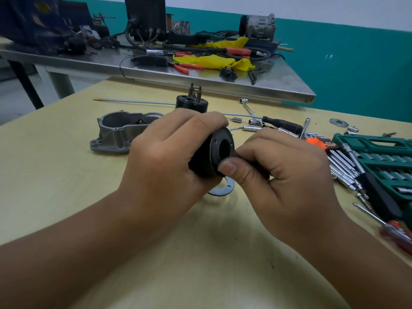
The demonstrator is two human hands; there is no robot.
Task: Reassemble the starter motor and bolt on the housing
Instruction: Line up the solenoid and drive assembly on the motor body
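Two hands (169, 150) (278, 175), matte black cylinder (209, 159), possibly hollow

A repair workshop: a green socket set (383, 159), loose screwdrivers (347, 166), pliers (189, 67) and motor parts (259, 25) cover the steel bench (200, 82).

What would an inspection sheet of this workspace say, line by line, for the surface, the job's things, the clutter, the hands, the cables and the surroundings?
Surface: pale wooden table, bare in front.
Job's things: black motor body held above the table; grey metal housing lies to the left, nothing bolted on; second black part stands behind; flat metal ring lies under the hands.
Clutter: loose sockets, screwdrivers, green tool case at right.
Hands: left hand grips the motor body; right hand pinches its open end.
Cables: black cables on the steel table behind.
Surroundings: teal and white wall.
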